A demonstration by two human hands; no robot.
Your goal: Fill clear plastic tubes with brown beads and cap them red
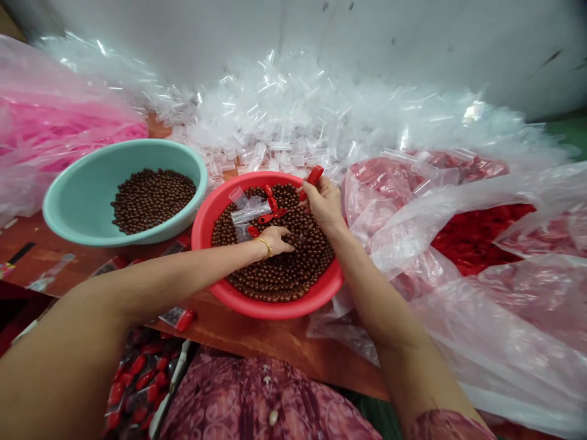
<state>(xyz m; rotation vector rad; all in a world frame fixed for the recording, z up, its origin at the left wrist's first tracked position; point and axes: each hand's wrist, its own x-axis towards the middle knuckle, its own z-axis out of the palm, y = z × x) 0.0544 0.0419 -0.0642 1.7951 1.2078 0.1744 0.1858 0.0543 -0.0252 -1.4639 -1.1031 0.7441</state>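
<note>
A red basin point(202, 235) holds a wide bed of glossy brown balls point(275, 287). My left hand point(276, 239), with a gold bangle at the wrist, is down among the balls with its fingers curled. What it grips there, if anything, is too unclear to name. Over the basin's right rim is my right hand point(326, 201), its fingers closed on a red plastic cap point(315, 175). Clear plastic tubes point(250, 212) and several red caps point(274, 211) lie on the balls, left of centre.
A teal basin point(68, 201) with more brown balls stands at left. Clear tubes point(284, 116) are heaped along the wall. Bags of red pieces point(481, 235) spread at right, and a pink-filled bag point(68, 125) is far left. Filled red-capped tubes point(142, 379) lie below the table edge.
</note>
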